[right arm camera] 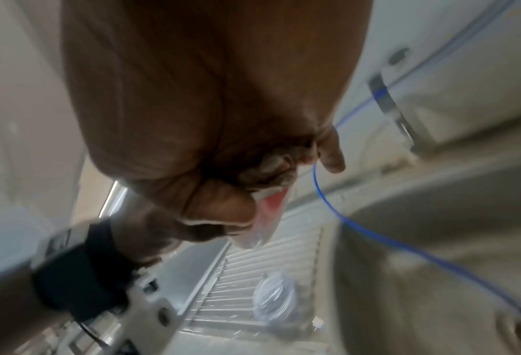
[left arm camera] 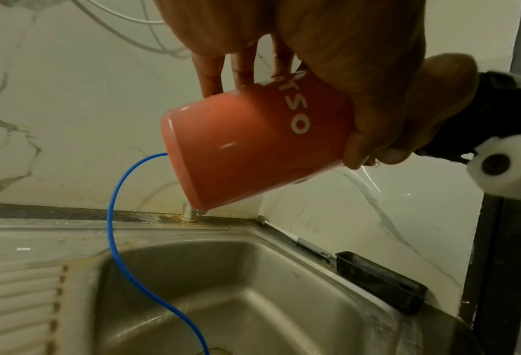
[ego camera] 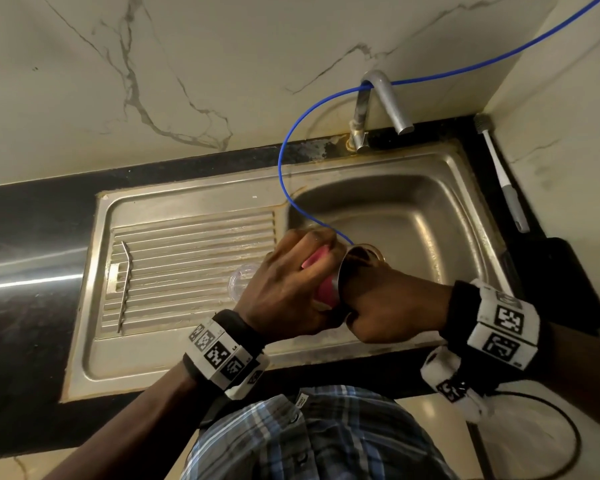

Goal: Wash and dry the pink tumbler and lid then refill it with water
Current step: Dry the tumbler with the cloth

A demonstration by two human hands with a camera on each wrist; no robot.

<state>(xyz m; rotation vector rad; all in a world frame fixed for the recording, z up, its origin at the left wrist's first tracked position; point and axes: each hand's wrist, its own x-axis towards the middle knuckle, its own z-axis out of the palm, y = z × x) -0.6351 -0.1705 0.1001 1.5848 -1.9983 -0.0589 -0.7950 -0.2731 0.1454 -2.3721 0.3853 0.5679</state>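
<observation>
My left hand (ego camera: 291,282) grips the pink tumbler (ego camera: 326,289) round its body and holds it tilted on its side above the sink basin (ego camera: 413,209). In the left wrist view the tumbler (left arm camera: 253,144) points base-first toward the wall, with white lettering on its side. My right hand (ego camera: 371,299) is at the tumbler's steel mouth with its fingers pushed inside and hidden, and the thumb lies against the rim. The clear lid (ego camera: 238,280) lies on the ribbed drainboard, partly behind my left hand; it also shows, blurred, in the right wrist view (right arm camera: 273,300).
A metal straw (ego camera: 123,285) lies on the drainboard's left side. A blue tube (ego camera: 284,181) loops from the tap (ego camera: 388,98) down into the basin beside the tumbler. On the black counter to the right lie a long white brush (ego camera: 503,174) and a black tray (left arm camera: 381,281).
</observation>
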